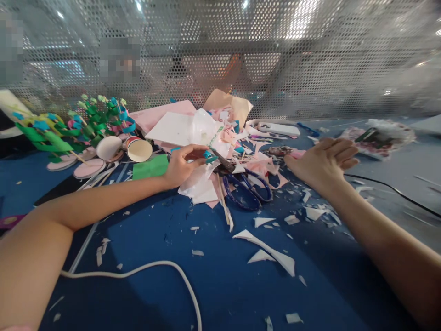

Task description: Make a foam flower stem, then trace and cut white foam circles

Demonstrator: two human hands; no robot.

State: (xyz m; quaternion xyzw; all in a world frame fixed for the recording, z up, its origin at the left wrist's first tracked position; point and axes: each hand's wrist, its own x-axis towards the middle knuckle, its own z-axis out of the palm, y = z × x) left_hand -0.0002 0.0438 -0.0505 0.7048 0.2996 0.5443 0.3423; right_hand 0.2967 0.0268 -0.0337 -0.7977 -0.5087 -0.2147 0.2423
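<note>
My left hand reaches into a heap of paper scraps on a blue table. Its fingers pinch a small teal paper piece just above the blades of blue-handled scissors, which lie on the table. My right hand hovers to the right of the heap, fingers held together and stretched out, holding nothing. Near its fingertips lie pink scraps.
Paper cups and green and blue paper flowers on sticks stand at the left. A white cable crosses the near table, a black cable runs right. A phone lies at the back. A perforated screen rises behind, with people beyond it.
</note>
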